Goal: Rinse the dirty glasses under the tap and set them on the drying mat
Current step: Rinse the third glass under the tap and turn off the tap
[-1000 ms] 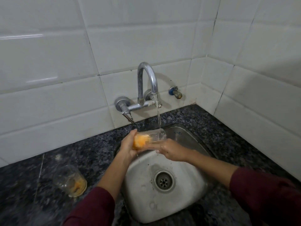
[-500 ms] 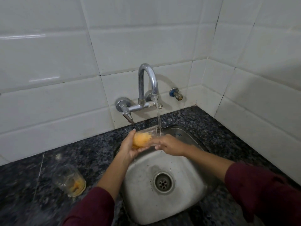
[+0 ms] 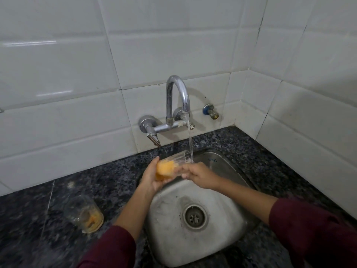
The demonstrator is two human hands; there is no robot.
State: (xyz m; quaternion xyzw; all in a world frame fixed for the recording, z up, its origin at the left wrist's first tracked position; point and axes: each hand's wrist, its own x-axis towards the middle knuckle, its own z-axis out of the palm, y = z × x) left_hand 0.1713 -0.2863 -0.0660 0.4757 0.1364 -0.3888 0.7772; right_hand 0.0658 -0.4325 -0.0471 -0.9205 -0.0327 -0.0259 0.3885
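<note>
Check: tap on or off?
On. A stream of water runs from the tap spout past the held glass rim toward the sink.

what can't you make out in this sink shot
- Drying mat: nowhere in the head view, beyond the frame edges.
- Second glass on the counter: blurred, so its residue is unclear.
- Held glass: left hand and right hand cover its base and rim.
- Sink: front rim cut off by the sleeves.

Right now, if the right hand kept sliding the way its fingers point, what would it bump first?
The right hand points left, toward the tilted glass it already touches near the rim. Just past that comes the left hand cupping the orange-smeared base. Depth is hard to judge, but nothing else seems to lie between them.
</note>
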